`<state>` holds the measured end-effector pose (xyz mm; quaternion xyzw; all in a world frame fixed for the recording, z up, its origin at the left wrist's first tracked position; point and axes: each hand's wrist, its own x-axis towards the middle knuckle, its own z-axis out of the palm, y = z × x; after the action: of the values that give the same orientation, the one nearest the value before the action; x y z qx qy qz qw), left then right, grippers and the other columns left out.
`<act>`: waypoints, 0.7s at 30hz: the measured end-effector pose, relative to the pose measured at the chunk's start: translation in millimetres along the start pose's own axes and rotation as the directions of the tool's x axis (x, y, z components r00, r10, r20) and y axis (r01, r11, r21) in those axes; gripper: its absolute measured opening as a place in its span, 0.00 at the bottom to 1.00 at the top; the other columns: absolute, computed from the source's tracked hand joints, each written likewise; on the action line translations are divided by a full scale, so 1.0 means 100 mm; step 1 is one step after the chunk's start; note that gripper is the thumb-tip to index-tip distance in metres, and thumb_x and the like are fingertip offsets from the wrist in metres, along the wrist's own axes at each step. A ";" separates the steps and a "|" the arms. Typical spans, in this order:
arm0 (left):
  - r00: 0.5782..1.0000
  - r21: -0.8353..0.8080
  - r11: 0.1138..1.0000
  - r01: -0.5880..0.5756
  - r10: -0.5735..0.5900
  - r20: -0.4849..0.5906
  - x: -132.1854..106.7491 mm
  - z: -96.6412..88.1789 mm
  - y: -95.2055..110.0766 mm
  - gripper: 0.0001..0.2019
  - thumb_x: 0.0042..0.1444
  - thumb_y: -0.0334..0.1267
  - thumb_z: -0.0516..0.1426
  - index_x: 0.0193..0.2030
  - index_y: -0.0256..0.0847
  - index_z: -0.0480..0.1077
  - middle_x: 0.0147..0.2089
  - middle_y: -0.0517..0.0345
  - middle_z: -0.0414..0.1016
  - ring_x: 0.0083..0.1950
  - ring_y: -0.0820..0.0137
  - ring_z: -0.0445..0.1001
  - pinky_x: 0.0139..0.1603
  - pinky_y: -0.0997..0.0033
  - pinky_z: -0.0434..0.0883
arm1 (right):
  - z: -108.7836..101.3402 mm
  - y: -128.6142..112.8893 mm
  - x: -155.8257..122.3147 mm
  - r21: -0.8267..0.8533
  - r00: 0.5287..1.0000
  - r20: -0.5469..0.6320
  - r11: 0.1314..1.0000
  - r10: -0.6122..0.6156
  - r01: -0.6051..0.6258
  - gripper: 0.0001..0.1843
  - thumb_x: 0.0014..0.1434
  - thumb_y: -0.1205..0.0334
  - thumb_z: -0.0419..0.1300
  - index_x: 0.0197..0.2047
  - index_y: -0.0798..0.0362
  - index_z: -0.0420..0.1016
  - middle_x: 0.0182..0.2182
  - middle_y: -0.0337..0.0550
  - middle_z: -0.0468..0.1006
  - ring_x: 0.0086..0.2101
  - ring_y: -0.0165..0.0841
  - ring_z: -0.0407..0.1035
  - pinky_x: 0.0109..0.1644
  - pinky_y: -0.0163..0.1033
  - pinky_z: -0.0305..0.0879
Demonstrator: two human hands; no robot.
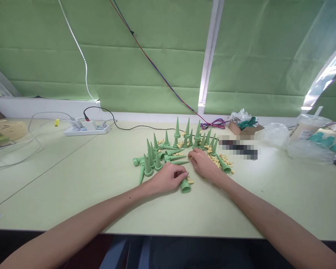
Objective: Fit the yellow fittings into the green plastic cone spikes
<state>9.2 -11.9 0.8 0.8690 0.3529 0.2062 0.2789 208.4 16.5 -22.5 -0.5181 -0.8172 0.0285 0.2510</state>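
Several green plastic cone spikes (177, 131) stand or lie in a cluster at the table's middle, with small yellow pieces (220, 161) scattered among them. My left hand (169, 176) is curled around one green cone (185, 185) that lies on its side with its wide mouth toward me. My right hand (203, 162) rests palm down just right of it, fingers bent and pinched at the yellow pieces near the lying cones; what it holds is too small to make out.
A white power strip (87, 129) with plugged cables lies at the back left. A cardboard box (245, 129) with plastic bags, a clear bag (308, 151) and teal parts (327, 142) sit at the right. Green blinds hang behind the pale green table (72, 175).
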 end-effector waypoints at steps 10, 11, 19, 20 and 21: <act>0.997 0.088 0.996 0.018 -0.012 -0.074 0.03 -0.02 -0.08 0.18 0.67 0.42 0.49 0.28 0.40 0.71 0.22 0.62 0.65 0.24 0.72 0.58 0.27 0.71 0.56 | 0.01 0.01 -0.02 0.045 0.999 -0.042 0.999 -0.005 0.007 0.12 0.67 0.74 0.49 0.41 0.56 0.73 0.35 0.47 0.72 0.37 0.37 0.66 0.42 0.39 0.61; 0.997 0.097 0.995 0.019 -0.011 -0.078 0.03 -0.03 -0.08 0.18 0.67 0.42 0.49 0.28 0.40 0.71 0.22 0.62 0.65 0.24 0.71 0.59 0.28 0.71 0.57 | 0.01 0.02 -0.02 0.058 0.999 -0.052 0.998 -0.009 0.012 0.13 0.67 0.74 0.49 0.43 0.56 0.74 0.36 0.48 0.72 0.37 0.37 0.67 0.42 0.40 0.61; 0.993 0.111 0.994 0.009 0.003 -0.115 0.02 -0.05 -0.06 0.16 0.67 0.40 0.49 0.31 0.40 0.72 0.23 0.61 0.68 0.24 0.70 0.62 0.29 0.71 0.58 | 0.01 -0.01 -0.01 0.193 0.986 -0.163 0.980 -0.017 0.048 0.10 0.64 0.74 0.55 0.37 0.56 0.77 0.36 0.47 0.74 0.36 0.35 0.70 0.44 0.40 0.65; 0.992 0.110 0.994 0.008 0.006 -0.124 0.02 -0.05 -0.06 0.16 0.67 0.40 0.49 0.31 0.40 0.73 0.23 0.61 0.68 0.24 0.71 0.62 0.29 0.71 0.58 | 0.00 -0.02 -0.01 0.209 0.983 -0.182 0.977 -0.013 0.052 0.09 0.63 0.74 0.56 0.36 0.55 0.77 0.36 0.46 0.74 0.36 0.35 0.70 0.43 0.40 0.65; 0.991 0.110 0.994 0.006 0.009 -0.134 0.02 -0.05 -0.05 0.16 0.67 0.39 0.50 0.31 0.40 0.73 0.24 0.61 0.69 0.25 0.71 0.63 0.29 0.71 0.58 | -0.01 -0.04 -0.01 0.227 0.979 -0.202 0.972 -0.009 0.056 0.09 0.63 0.73 0.56 0.36 0.55 0.77 0.36 0.46 0.75 0.35 0.35 0.70 0.43 0.40 0.65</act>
<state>5.0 -5.8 2.2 0.8675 0.3811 0.2445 0.2061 206.0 13.4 -20.7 -0.4721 -0.7873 0.0673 0.3908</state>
